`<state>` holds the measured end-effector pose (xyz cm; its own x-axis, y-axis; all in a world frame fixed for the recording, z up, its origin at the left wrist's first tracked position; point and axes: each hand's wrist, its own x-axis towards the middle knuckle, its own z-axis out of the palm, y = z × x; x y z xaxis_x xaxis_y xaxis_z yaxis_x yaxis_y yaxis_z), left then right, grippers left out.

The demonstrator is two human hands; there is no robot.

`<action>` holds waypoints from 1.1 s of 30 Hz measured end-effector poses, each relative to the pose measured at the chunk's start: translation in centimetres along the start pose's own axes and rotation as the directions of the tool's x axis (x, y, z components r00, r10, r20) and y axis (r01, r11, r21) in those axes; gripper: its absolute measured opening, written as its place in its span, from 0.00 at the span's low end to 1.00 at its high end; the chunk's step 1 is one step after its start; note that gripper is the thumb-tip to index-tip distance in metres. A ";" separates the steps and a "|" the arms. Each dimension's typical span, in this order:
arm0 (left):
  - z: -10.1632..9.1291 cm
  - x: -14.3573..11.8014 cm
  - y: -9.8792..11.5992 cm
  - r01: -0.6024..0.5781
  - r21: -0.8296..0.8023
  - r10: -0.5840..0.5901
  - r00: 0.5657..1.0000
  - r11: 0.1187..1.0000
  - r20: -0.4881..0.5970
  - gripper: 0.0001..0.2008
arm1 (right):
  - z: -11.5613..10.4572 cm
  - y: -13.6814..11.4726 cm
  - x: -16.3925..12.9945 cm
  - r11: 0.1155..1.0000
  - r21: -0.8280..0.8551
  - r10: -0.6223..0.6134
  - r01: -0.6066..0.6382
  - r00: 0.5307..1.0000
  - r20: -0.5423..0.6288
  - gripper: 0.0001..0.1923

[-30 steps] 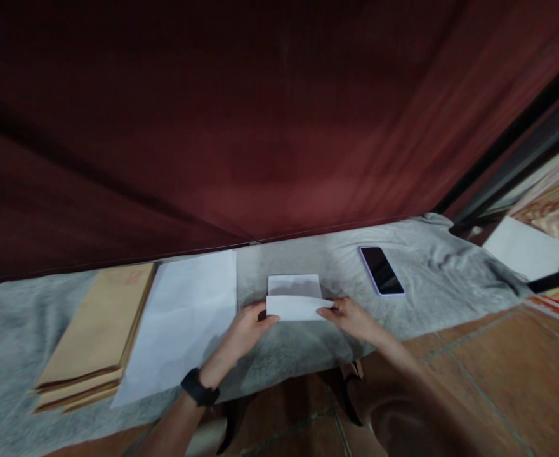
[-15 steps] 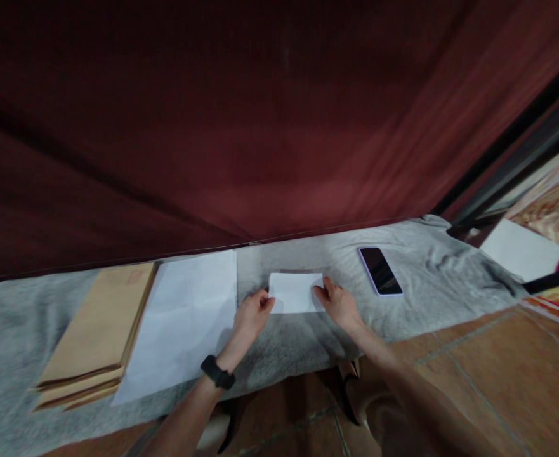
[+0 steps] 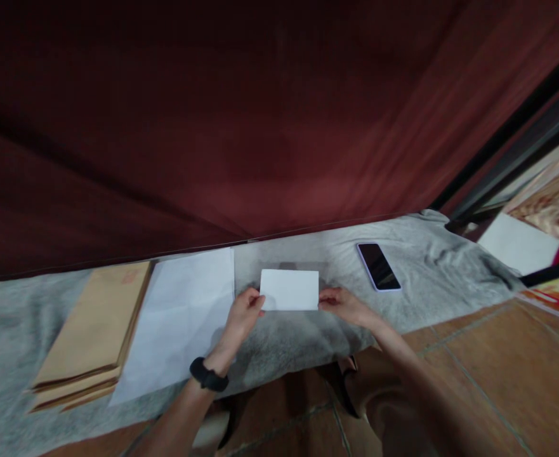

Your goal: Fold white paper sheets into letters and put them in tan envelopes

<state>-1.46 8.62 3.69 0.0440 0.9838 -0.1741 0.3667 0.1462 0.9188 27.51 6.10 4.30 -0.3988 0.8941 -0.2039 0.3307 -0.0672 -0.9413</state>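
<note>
The folded paper [image 3: 289,289] now reads as one flat white rectangle on the grey cloth [image 3: 417,279]. A second ago its near flap stood raised between the hands; half a second ago it had been laid down over the rest. The fold looks closed, with no loose flap showing.

The left hand [image 3: 242,312] holds the paper's left edge near the lower corner, fingers pinched narrow on it. The right hand [image 3: 343,302] does the same at the right edge, fingers closed on the paper. Half a second ago both hands lay more on top of the sheet, pressing; now they sit out at its ends. The paper itself has shifted slightly towards the person and sits a little squarer to the view. Whether it rests fully on the cloth or is just lifted off it, I cannot tell.

Nothing else has moved. A larger white sheet [image 3: 179,317] lies just left of the left hand, with a stack of brown envelopes [image 3: 91,336] beyond it. A dark phone [image 3: 378,266] lies to the right, apart from the right hand. A red curtain [image 3: 260,127] hangs behind.
</note>
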 end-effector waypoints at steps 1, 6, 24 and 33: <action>0.0 -0.1 0.1 -0.004 -0.015 0.003 1.000 1.000 -0.010 0.11 | 0.2 0.1 0.2 1.000 -0.024 0.003 -0.004 0.999 -0.040 0.09; 0.0 -0.4 1.1 -0.013 -0.139 0.010 1.000 0.990 -0.019 0.13 | 0.9 0.4 1.2 0.990 -0.073 -0.134 0.121 0.964 -0.231 0.08; 1.1 1.1 0.1 -0.021 0.146 0.030 0.998 0.989 -0.062 0.09 | 1.2 0.6 2.3 0.965 -0.261 -0.078 0.005 0.959 -0.273 0.03; 1.3 1.2 0.4 -0.006 0.128 0.017 0.996 0.992 -0.083 0.06 | 1.9 0.5 2.4 0.946 -0.303 -0.013 -0.116 0.920 -0.391 0.04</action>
<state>-0.07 9.72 3.34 -0.0271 0.9914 -0.1282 0.4824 0.1253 0.8669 25.11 7.41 2.78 -0.0370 0.9968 -0.0708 0.6181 -0.0329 -0.7854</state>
